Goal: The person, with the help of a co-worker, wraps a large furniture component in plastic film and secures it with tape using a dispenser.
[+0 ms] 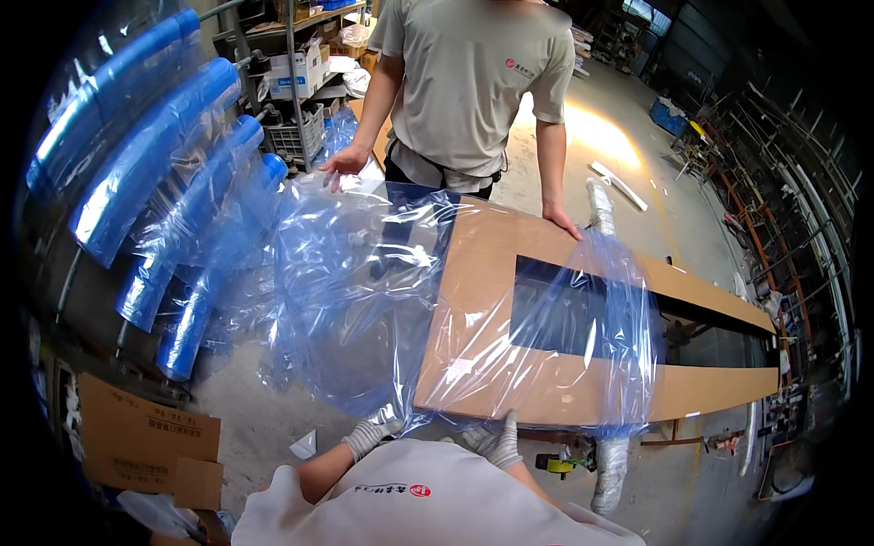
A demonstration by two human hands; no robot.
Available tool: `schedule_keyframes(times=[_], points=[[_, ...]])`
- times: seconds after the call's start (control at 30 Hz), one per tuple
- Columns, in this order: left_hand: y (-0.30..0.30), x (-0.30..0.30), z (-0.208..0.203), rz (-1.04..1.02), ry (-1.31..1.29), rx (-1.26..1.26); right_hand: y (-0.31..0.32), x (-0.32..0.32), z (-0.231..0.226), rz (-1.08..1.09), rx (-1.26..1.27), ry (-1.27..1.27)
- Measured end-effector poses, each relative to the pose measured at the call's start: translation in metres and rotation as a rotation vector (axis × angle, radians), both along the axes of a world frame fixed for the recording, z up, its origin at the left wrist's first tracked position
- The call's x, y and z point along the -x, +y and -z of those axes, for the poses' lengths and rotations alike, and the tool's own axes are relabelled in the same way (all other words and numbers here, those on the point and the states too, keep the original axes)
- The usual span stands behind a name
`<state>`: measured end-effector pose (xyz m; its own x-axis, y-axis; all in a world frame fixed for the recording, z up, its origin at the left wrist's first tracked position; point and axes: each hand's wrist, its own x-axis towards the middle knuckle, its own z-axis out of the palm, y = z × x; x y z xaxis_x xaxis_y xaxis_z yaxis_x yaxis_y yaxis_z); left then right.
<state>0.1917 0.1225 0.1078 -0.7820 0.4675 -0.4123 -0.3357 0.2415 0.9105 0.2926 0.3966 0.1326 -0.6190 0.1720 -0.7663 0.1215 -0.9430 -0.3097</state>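
A long frame covered with brown cardboard (464, 341) lies across in front of me, with a dark opening (555, 309) in it. Clear bluish plastic film (332, 300) wraps its left part and spreads loose beyond its left end. My left hand (371, 433), in a striped knit glove, closes on the film's near edge. At the frame's near edge is my right hand (499, 442), gloved too, its fingers bent at the film there and partly hidden. Across from me, a co-worker's one hand (346, 166) is at the film, the other hand (563, 221) on the cardboard.
Several blue film rolls (150, 164) hang on a rack at left. Flattened cardboard boxes (150, 441) lie below. A wrapped support bar (611, 478) runs under the frame. A green-and-black tool (560, 464) sits beside it. Shelves (291, 64) stand behind; long metal profiles (801, 227) line the right.
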Motion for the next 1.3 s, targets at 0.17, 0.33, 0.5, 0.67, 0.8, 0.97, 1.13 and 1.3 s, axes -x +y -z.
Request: schedule_keyframes(times=[0.17, 0.33, 0.5, 0.67, 0.8, 0.97, 1.13, 1.3], points=[[-0.008, 0.009, -0.017, -0.577, -0.729, -0.533, 0.126, -0.010, 0.027, 0.427, -0.201, 0.216], [-0.005, 0.032, 0.020, -1.171, -0.932, -0.577, 0.207, -0.043, 0.011, 0.533, -0.400, -0.029], [0.007, 0.030, 0.025, -0.587, -0.628, -0.670, 0.177, -0.070, 0.045, 0.640, -0.482, -0.104], [-0.022, 0.003, 0.013, -0.303, -0.657, -0.472, 0.005, -0.012, -0.014, 0.094, -0.154, -0.017], [-0.049, -0.013, 0.003, -0.338, -0.700, -0.492, 0.035, 0.007, 0.015, 0.350, 0.076, 0.127], [-0.047, 0.015, 0.030, -0.861, -0.976, -0.941, 0.199, -0.051, 0.064, 0.598, -0.317, 0.087], [-0.021, 0.027, 0.025, -0.715, -0.617, -0.730, 0.202, -0.045, 0.012, 0.516, -0.459, -0.204], [0.011, 0.016, 0.011, 0.076, -0.322, -0.202, 0.078, -0.030, 0.004, 0.245, -0.169, 0.206]])
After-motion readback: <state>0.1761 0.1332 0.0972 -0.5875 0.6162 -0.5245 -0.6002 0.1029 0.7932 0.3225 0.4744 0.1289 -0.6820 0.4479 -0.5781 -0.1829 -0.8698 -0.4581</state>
